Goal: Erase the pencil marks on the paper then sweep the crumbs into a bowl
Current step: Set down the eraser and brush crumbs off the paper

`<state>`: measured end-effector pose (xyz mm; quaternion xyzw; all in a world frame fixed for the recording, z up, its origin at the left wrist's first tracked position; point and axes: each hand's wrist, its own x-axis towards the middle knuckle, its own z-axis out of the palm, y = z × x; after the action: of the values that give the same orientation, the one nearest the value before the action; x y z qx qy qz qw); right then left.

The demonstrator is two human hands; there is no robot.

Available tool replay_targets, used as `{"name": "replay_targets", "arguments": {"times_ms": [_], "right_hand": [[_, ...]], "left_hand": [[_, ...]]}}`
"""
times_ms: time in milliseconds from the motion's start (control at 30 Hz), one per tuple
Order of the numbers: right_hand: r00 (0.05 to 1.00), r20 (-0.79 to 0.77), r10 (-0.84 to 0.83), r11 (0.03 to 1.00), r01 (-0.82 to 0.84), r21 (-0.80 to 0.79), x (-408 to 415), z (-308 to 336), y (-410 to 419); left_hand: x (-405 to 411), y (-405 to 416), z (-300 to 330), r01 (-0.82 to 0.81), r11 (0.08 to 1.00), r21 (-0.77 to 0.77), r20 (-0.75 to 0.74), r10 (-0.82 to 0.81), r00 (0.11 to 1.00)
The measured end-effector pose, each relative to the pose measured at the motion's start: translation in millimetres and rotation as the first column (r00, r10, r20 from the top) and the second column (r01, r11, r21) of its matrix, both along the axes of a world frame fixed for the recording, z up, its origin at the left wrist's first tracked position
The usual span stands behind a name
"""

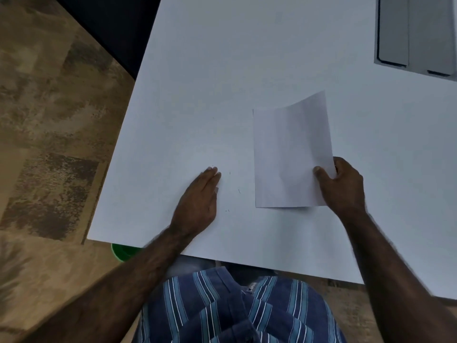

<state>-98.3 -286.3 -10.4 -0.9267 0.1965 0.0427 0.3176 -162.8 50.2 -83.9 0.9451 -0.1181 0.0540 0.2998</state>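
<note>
A white sheet of paper lies on the white table, its far right corner curling up. My right hand pinches the sheet's near right edge, thumb on top. My left hand rests edge-on on the table left of the paper, fingers straight and held together. A few tiny dark crumbs lie on the table between my left hand and the paper. A green bowl peeks out from under the table's near left edge, mostly hidden. No pencil marks show on the paper.
A grey device with dark-edged panels sits at the table's far right corner. The table's left edge runs diagonally over a brown mottled floor. My striped shirt fills the bottom of the view.
</note>
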Motion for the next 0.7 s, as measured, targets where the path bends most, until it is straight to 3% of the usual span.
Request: {"name": "replay_targets", "arguments": {"times_ms": [200, 533, 700], "right_hand": [[0.993, -0.022, -0.115, 0.993, 0.114, -0.022, 0, -24, -9], [0.987, 0.007, -0.159, 0.987, 0.159, -0.014, -17, -52, -4], [0.997, -0.008, -0.073, 0.997, 0.073, -0.022, -22, -62, 6]], "left_hand": [[61, 21, -4, -0.029, 0.998, 0.060, 0.075, 0.024, 0.997], [146, 40, -14, 0.034, 0.983, 0.180, -0.052, -0.025, 0.998], [153, 38, -18, 0.106, 0.966, 0.234, -0.105, -0.084, 0.991]]}}
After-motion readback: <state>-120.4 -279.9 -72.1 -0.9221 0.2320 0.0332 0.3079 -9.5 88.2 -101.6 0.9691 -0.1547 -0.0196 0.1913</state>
